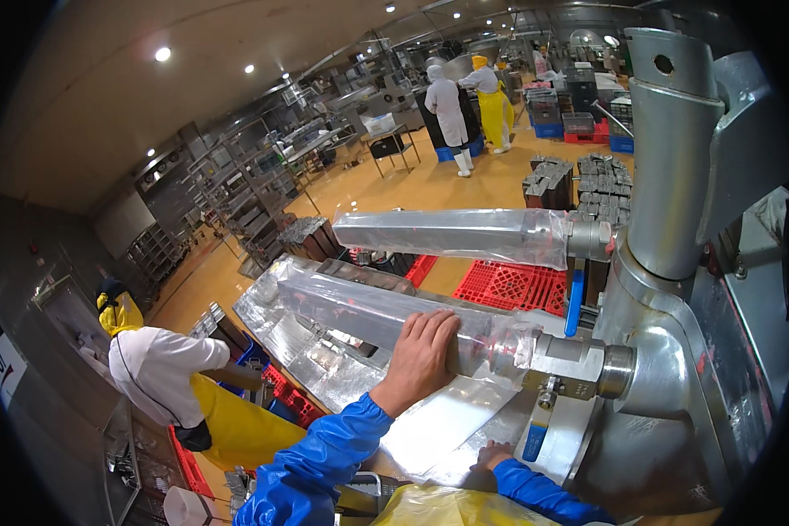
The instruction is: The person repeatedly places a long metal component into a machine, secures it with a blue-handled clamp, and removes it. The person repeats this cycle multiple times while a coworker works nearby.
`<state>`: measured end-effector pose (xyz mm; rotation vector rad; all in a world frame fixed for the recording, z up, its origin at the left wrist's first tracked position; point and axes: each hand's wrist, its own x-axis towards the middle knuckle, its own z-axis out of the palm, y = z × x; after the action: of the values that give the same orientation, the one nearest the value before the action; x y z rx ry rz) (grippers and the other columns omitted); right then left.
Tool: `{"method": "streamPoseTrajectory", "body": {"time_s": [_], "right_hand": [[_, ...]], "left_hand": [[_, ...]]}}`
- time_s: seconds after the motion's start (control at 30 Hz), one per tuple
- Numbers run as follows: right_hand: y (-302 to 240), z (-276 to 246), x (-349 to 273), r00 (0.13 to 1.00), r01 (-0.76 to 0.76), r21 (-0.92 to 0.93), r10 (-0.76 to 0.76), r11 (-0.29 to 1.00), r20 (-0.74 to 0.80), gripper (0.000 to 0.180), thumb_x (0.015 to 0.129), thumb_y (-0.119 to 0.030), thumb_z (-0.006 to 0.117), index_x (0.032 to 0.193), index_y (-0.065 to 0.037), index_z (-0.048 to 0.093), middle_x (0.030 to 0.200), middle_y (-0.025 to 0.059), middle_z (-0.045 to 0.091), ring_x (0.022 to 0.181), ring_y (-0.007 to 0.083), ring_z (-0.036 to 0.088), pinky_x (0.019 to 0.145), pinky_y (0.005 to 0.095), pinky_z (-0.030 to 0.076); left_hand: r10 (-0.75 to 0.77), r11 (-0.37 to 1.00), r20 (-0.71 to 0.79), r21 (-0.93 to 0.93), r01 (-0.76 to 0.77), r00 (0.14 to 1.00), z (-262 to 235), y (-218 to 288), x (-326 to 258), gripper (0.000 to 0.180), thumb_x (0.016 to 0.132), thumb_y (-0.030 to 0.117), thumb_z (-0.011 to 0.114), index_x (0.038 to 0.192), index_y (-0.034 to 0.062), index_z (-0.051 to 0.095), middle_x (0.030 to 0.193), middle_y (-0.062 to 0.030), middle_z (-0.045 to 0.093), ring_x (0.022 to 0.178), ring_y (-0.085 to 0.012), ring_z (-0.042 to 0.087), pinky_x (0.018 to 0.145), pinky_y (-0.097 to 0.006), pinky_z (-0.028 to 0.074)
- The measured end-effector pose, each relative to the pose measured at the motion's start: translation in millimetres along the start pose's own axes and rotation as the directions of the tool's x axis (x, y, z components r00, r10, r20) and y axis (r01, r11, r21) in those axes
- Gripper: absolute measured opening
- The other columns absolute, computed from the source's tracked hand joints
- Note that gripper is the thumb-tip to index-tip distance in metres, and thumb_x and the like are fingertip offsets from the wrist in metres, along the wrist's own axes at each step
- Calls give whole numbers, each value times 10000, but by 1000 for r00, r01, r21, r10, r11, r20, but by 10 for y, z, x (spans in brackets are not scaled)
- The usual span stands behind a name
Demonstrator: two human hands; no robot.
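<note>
My left hand (416,359) is closed over the near square metal tube (359,307), which is covered by a loose clear plastic bag. This tube joins a steel valve (570,364) with a blue lever (535,441) pointing down. Lower down, my right hand (493,456) is beside that lever, over the edge of a shiny metal sheet (447,421). Its visible fingers look curled, and whatever they may hold is hidden. A second bagged square tube (456,232) runs above the first, with its own blue lever (575,302).
A large steel machine (666,351) rises on the right. Red crates (513,285) and stacked metal moulds (548,182) stand beyond the tubes. A co-worker in a yellow apron (241,425) bends at the left; two more people (447,110) stand far back. Metal racks (237,188) line the left.
</note>
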<state>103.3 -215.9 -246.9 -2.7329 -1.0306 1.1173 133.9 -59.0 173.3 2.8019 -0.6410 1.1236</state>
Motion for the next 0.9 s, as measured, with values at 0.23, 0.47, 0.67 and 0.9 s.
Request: {"method": "streamPoseTrajectory", "body": {"time_s": [0.23, 0.47, 0.67, 0.9], "right_hand": [[82, 32, -18, 999, -41, 57, 41, 998, 1, 700, 886, -673, 638, 1387, -185, 667, 1522, 143, 524, 1418, 344, 505, 1137, 598, 337], [107, 366, -26, 986, -12, 208, 46, 978, -159, 778, 895, -608, 668, 1507, -150, 529, 1669, 135, 362, 1521, 325, 384, 1177, 655, 282], [-146, 338, -52, 980, -48, 132, 72, 990, -186, 784, 887, -555, 716, 1478, -70, 542, 1667, 190, 347, 1499, 354, 382, 1166, 620, 334], [-135, 61, -89, 989, -87, 95, 97, 992, -112, 667, 923, -562, 673, 1398, -96, 626, 1605, 126, 468, 1425, 304, 499, 1108, 596, 419]], "left_hand": [[24, 998, 59, -55, -21, 998, 8, -2, -13, 622, 746, 8, 727, 1337, 14, 532, 1337, -163, 596, 1292, -338, 562, 1145, -491, 401], [-46, 999, -4, -19, 45, 999, 24, -376, -249, 794, 684, 189, 863, 1378, 36, 509, 1341, -154, 589, 1319, -351, 532, 1189, -541, 330], [-28, 999, -154, -22, 25, 988, 160, -311, -143, 410, 787, -32, 638, 1191, 20, 596, 1152, -175, 647, 1084, -378, 608, 1038, -500, 427], [-52, 996, -151, 58, 61, 987, 208, -373, -278, 485, 765, 37, 702, 1231, 46, 568, 1127, -164, 616, 1062, -375, 576, 970, -484, 432]]}}
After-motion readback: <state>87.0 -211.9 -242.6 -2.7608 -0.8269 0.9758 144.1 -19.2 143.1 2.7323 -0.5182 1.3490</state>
